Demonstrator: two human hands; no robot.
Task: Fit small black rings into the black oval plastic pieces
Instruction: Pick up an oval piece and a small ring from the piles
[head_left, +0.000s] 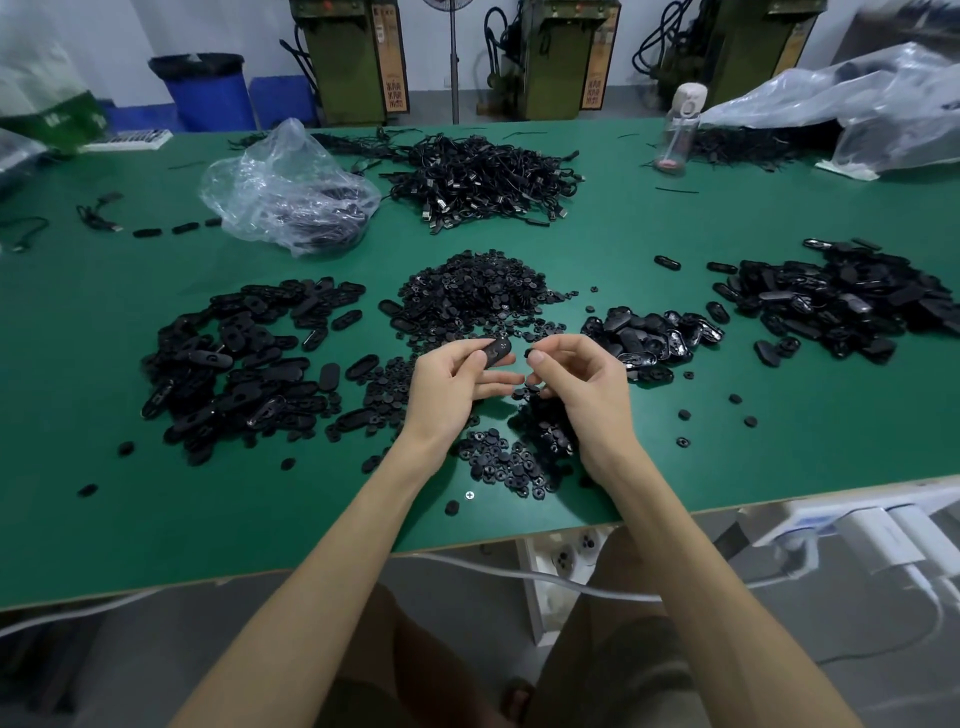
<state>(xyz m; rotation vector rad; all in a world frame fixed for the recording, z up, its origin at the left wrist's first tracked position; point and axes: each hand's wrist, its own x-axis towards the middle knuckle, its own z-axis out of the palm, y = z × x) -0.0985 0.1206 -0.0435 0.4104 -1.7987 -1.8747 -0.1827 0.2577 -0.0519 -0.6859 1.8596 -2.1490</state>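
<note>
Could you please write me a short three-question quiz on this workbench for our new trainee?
1. True or false: the left hand holds a black oval piece.
2. What does the right hand pinch? A) a cable B) a small black ring C) a bottle
3. Fill in: seen from the person, the cable heap lies ___ the ring pile.
Key: 1 true; 2 B; 3 beyond.

cable pile (483, 176) back centre | clear bag (291, 182) left | bottle (680, 130) right | blue bin (208, 88)
</note>
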